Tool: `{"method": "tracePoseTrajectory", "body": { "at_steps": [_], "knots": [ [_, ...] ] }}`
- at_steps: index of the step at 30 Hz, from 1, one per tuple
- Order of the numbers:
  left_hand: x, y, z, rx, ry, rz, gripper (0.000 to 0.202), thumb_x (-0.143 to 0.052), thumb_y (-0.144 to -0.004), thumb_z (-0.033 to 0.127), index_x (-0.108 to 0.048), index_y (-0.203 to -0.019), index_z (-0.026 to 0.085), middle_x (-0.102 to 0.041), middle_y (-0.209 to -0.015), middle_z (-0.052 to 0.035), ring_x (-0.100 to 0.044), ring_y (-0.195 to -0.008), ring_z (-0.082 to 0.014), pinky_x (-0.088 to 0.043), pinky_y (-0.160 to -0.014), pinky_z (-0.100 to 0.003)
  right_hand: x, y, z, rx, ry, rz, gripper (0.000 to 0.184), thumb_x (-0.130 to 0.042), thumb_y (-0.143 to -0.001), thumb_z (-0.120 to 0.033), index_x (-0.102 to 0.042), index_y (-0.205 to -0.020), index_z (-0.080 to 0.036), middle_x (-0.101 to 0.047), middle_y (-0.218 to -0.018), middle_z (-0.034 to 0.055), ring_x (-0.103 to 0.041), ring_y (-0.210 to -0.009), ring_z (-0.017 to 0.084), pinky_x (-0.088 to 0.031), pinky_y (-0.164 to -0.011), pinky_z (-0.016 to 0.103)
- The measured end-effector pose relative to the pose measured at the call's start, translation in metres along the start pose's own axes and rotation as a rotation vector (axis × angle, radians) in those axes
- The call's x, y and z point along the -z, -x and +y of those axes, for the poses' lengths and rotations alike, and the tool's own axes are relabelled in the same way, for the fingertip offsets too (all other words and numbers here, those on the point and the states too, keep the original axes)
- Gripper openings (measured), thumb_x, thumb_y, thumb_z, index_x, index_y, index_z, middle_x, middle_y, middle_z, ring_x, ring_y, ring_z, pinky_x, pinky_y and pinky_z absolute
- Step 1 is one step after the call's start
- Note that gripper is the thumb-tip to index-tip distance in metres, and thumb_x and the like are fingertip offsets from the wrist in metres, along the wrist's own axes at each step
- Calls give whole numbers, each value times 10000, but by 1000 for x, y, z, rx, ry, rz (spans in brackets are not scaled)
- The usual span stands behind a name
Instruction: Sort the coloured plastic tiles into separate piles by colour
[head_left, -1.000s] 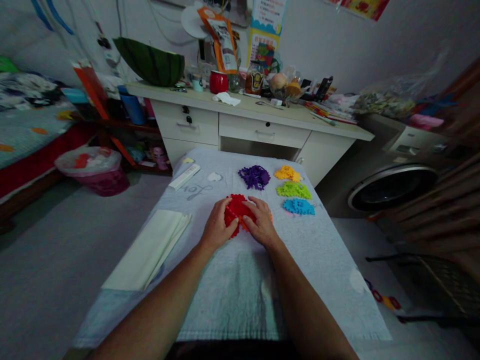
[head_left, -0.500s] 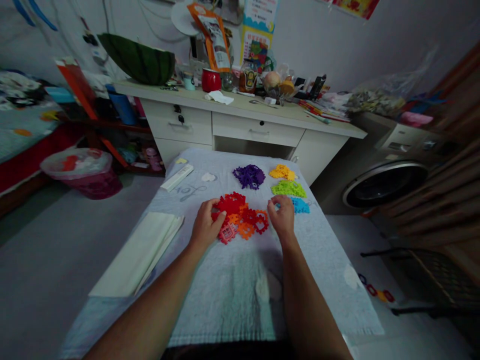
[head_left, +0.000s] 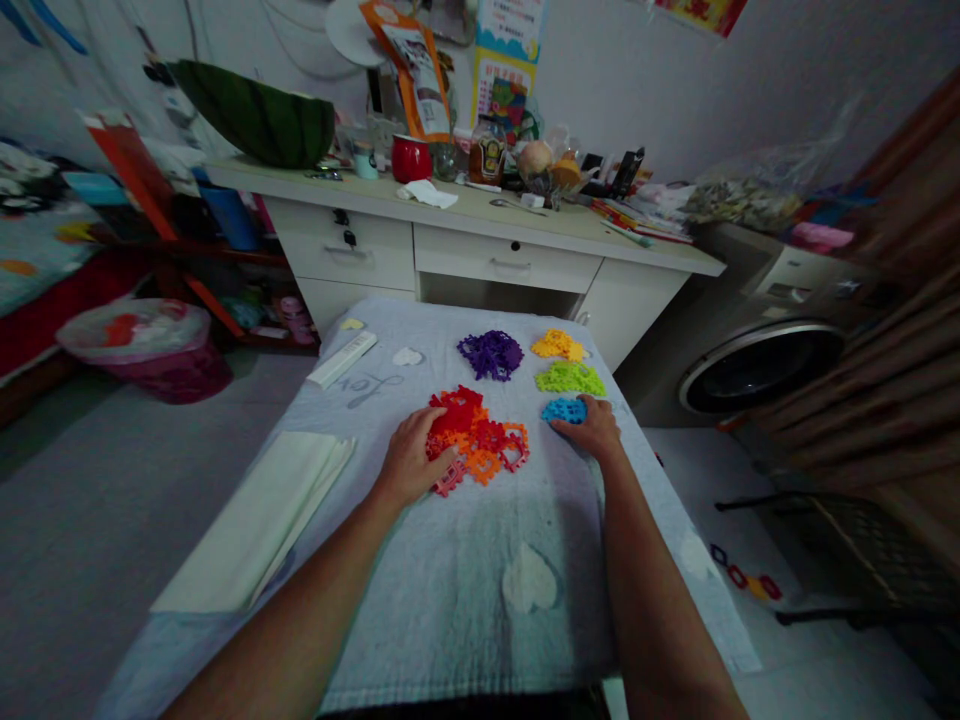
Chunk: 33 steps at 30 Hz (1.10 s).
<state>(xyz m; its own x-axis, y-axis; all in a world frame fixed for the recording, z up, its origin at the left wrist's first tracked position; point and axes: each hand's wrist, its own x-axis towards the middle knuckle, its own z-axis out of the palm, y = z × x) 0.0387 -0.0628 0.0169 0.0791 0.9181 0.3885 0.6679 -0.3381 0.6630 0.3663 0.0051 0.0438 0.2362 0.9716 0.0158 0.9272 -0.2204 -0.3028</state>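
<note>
A loose pile of red and orange plastic gear-edged building pieces [head_left: 480,440] lies mid-cloth. My left hand [head_left: 411,458] rests at its left side, thumb and fingers apart, touching the red pieces. On the right, my right hand [head_left: 596,428] curls around a small cluster of blue plastic pieces [head_left: 564,410], thumb in front and fingers behind; part of the cluster is hidden under it. Behind the blue ones lie lime-green pieces [head_left: 570,377], then yellow pieces [head_left: 559,344]. A purple pile [head_left: 490,355] sits farther back, left of the yellow.
A pale blue cloth [head_left: 450,600] covers the table. A folded white cloth [head_left: 247,520] and a long white box [head_left: 343,360] lie on its left. Behind stands a cluttered white desk [head_left: 480,235]; a washing machine [head_left: 757,330] is to the right, a pink bin [head_left: 157,350] to the left.
My right hand has moved right and lowered onto the blue pieces, which now sit farther left. My left hand stays by the red pile. The view has shifted slightly.
</note>
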Motion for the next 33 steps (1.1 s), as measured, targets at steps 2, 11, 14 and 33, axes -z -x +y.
{"method": "tracePoseTrajectory", "body": {
  "at_steps": [2,11,14,33],
  "knots": [
    [0,0,-1,-1,14,-3,513,-592,-759,311,-517,-1251,186,-564,-1248,-113,-530,-1179,-280,-419,-1032,-462,-2,5,-4,78,-12,-10,769,-711,-669,-614,-514,-1311,-240,-497,-1274,144,-556,-1129,324,-449,-908,450],
    [4,5,-2,19,95,-3,461,-582,-783,303,-531,-1229,195,-559,-1253,-102,-524,-1191,-264,-415,-1042,-449,-3,20,-29,342,-7,-115,794,-750,-666,-562,-485,-1345,-247,-548,-1245,126,-533,-1131,315,-425,-919,453],
    [5,6,-2,28,114,0,450,-579,-803,320,-534,-1232,194,-555,-1262,-105,-527,-1195,-261,-417,-1044,-447,-5,21,-39,391,-19,-108,668,-749,-696,-470,-540,-1287,-239,-559,-1192,117,-560,-1075,278,-435,-899,410],
    [6,9,-2,33,121,23,409,-576,-803,339,-567,-1186,198,-579,-1216,-99,-544,-1176,-257,-430,-1037,-439,2,39,-47,478,-208,-79,428,-676,-709,-234,-582,-1125,-188,-640,-974,57,-603,-879,193,-463,-808,300]
  ]
}}
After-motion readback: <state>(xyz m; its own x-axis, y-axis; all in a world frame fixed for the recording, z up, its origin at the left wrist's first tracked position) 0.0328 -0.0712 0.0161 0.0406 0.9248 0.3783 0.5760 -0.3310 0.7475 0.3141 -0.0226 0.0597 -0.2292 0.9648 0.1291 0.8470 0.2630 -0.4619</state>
